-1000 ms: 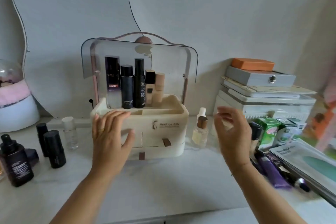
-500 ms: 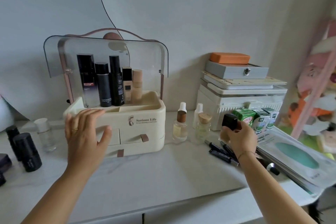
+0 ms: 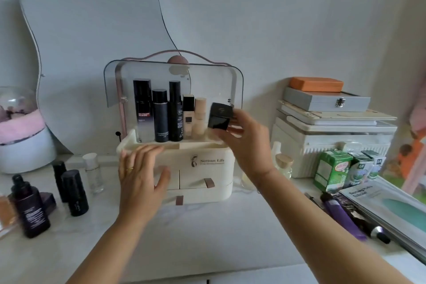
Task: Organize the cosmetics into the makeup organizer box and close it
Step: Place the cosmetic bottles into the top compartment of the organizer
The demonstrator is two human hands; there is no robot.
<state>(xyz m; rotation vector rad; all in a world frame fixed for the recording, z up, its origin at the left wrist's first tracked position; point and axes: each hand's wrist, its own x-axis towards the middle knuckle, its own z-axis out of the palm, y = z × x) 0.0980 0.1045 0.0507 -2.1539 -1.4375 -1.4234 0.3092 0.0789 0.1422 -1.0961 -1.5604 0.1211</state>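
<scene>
The cream makeup organizer box (image 3: 207, 168) stands at the middle of the table with its clear lid (image 3: 207, 80) raised. Several dark and beige bottles (image 3: 161, 117) stand in its upper tray. My right hand (image 3: 249, 145) holds a small black square bottle (image 3: 220, 116) above the tray's right side, beside the beige bottles. My left hand (image 3: 140, 175) hovers open in front of the box's left drawers, fingers spread.
Dark bottles (image 3: 73, 191) and a clear bottle (image 3: 93, 173) stand left of the box. Small glass bottles (image 3: 284, 163) sit to its right. Further right lie green cartons (image 3: 332, 168), a purple tube (image 3: 343, 217), a sheet-mask packet (image 3: 391, 210) and stacked cases (image 3: 332, 122).
My right hand picked up the black bottle at the right of the table and carried it left and up to the box's tray. The left hand stayed near the box front.
</scene>
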